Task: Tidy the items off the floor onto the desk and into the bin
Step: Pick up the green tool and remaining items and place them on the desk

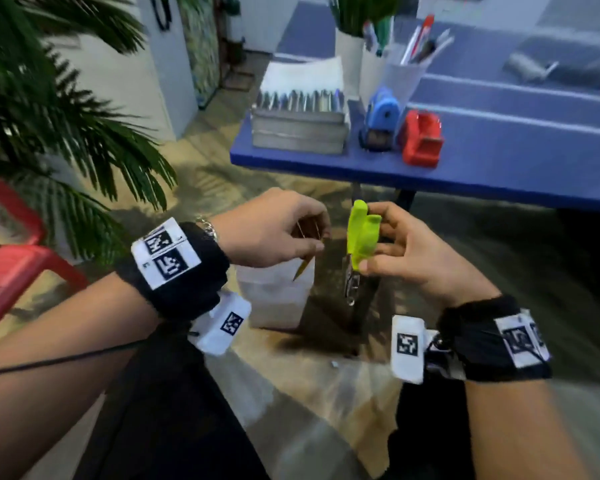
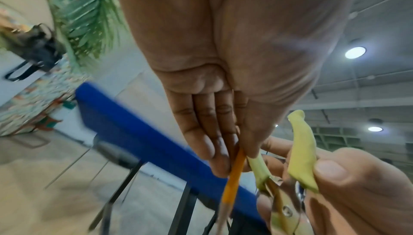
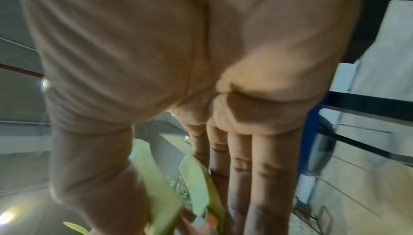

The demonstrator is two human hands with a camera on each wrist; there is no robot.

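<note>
- My left hand [image 1: 274, 230] pinches a pencil [image 1: 303, 266], tip down, over the bin [image 1: 274, 299].
- My right hand [image 1: 413, 251] grips green-handled scissors [image 1: 361, 233], blades down, just right of the bin, below the desk [image 1: 499, 157].

two hands: left hand [image 1: 274, 226], right hand [image 1: 416, 251]. one orange pencil [image 2: 232, 177], one green-handled scissors [image 1: 361, 233]. one white bin [image 1: 274, 296]. on one blue desk [image 1: 499, 154]: two pen cups [image 1: 404, 77], one blue sharpener [image 1: 381, 116], one red tape dispenser [image 1: 421, 138], one book stack [image 1: 300, 128].
</note>
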